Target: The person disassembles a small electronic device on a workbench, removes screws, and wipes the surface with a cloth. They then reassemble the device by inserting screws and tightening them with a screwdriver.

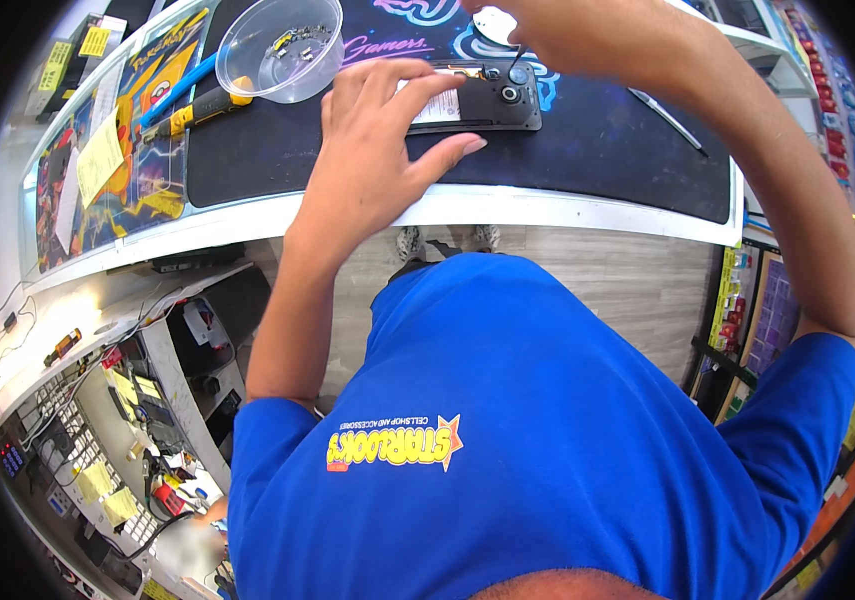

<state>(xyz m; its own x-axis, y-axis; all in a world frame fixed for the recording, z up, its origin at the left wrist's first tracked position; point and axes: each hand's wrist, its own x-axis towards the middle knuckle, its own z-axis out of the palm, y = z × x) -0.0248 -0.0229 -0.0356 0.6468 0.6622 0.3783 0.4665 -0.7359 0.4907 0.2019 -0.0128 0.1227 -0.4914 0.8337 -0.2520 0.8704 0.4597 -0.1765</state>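
A smartphone (pixel 492 112) lies on the black mat with its back cover off, a camera ring and inner parts showing at its right end. Across its left part reaches my left hand (pixel 372 135), fingers over the phone and thumb along its near edge, steadying it. My right hand (pixel 572 35) is above the phone's camera end, partly cut off by the upper edge. From its closed fingers a thin dark tool (pixel 517 56) points down at the phone; its kind is unclear. A white round object (pixel 494 24) lies beside the right fingers.
A clear plastic tub (pixel 282 85) with small metal parts stands left of the phone. Nearby lie a yellow-and-black tool (pixel 212 105) and a blue stick (pixel 177 95). Metal tweezers (pixel 669 120) rest at right. A cluttered lower counter (pixel 152 360) and a blurred person (pixel 192 548) are lower left.
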